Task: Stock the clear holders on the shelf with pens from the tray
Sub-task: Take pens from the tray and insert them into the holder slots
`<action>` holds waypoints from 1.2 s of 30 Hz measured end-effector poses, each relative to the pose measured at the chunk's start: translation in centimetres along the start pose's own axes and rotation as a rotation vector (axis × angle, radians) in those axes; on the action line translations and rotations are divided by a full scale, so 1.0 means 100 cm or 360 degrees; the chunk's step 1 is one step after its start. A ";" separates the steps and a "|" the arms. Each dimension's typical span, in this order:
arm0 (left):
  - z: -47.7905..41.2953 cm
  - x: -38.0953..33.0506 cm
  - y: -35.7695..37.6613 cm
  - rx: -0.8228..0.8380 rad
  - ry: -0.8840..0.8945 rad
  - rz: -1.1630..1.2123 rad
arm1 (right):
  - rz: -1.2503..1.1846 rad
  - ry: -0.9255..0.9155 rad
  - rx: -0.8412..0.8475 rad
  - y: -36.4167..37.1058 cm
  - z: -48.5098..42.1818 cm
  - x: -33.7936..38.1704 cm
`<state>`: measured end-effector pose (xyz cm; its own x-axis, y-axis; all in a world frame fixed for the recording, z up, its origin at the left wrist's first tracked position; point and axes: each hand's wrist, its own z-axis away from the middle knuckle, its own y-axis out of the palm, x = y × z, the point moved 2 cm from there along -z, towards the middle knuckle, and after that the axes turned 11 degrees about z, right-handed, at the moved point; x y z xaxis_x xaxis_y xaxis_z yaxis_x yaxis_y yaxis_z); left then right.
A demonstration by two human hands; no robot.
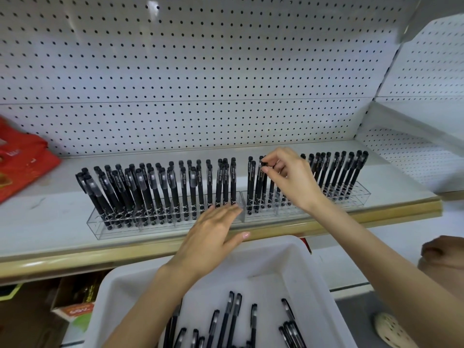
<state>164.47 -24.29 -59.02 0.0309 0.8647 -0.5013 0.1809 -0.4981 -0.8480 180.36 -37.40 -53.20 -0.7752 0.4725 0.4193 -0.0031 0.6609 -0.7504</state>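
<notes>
Pen point(259, 182), pinched by right hand point(288, 177), goes upright into right holder point(356, 197); flat left hand point(213, 232) apparently braces left holder point(100, 228) at shelf point(50, 207) front edge.

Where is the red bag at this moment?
In the head view, the red bag lies on the shelf at the far left, left of the left holder.

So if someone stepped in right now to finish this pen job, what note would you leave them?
Left hand: open, fingers resting at the left clear holder's right end.
Right hand: pinches the cap of a black pen standing in the right clear holder.
Done: both holders hold many upright pens.
Left: seat this pen, then move the loose pens from the white tray into whatever slots look free.
</notes>
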 end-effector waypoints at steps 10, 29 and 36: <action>0.001 -0.005 -0.003 0.0112 0.0044 -0.0168 | 0.0102 -0.0019 0.0093 -0.010 0.009 0.001; 0.170 0.024 0.073 0.0224 -0.0556 0.0413 | -0.0263 0.0342 0.1263 0.074 0.227 0.028; 0.220 0.043 0.122 0.0303 -0.0897 0.0538 | -0.0611 0.1140 0.1255 0.095 0.284 0.016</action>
<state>145.17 -28.09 -75.25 -0.4705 0.5195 -0.7133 0.0739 -0.7823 -0.6185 161.16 -46.92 -74.22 -0.0973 0.7102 0.6972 -0.7569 0.4021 -0.5152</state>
